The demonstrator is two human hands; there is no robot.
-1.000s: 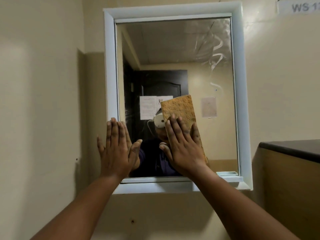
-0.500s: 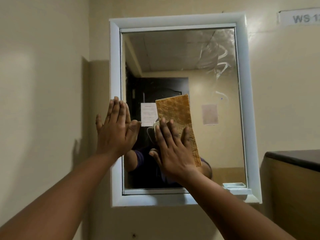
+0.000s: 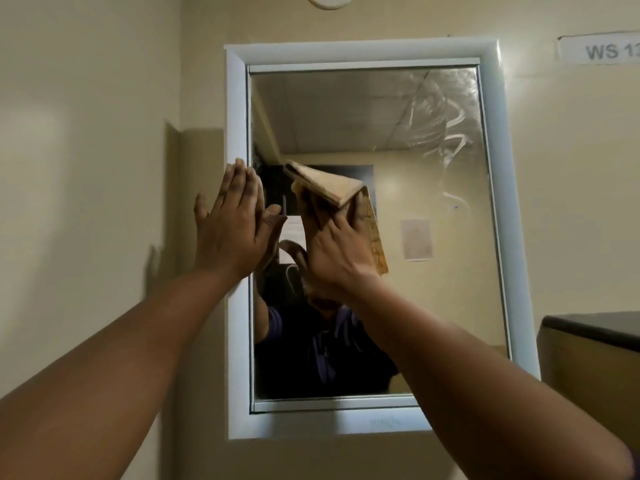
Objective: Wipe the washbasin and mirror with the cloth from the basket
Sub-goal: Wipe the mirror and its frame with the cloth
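A mirror (image 3: pixel 415 161) in a pale blue-white frame hangs on the beige wall in front of me. Smear streaks show on its upper right glass. My right hand (image 3: pixel 334 247) presses a tan cloth (image 3: pixel 372 223) against the middle left of the glass, and the cloth's top part has folded over forward. My left hand (image 3: pixel 235 226) lies flat with straight fingers on the frame's left edge, level with the cloth. The washbasin and the basket are out of view.
A dark-topped wooden cabinet (image 3: pixel 595 358) stands at the right, below the mirror's height. A white label (image 3: pixel 602 50) reading "WS 1" is stuck on the wall at the upper right. A round white fixture (image 3: pixel 329 0) sits above the mirror.
Both hands have slid upward on the mirror. The cloth's top has folded down over my right hand's fingers. The view has tilted upward.
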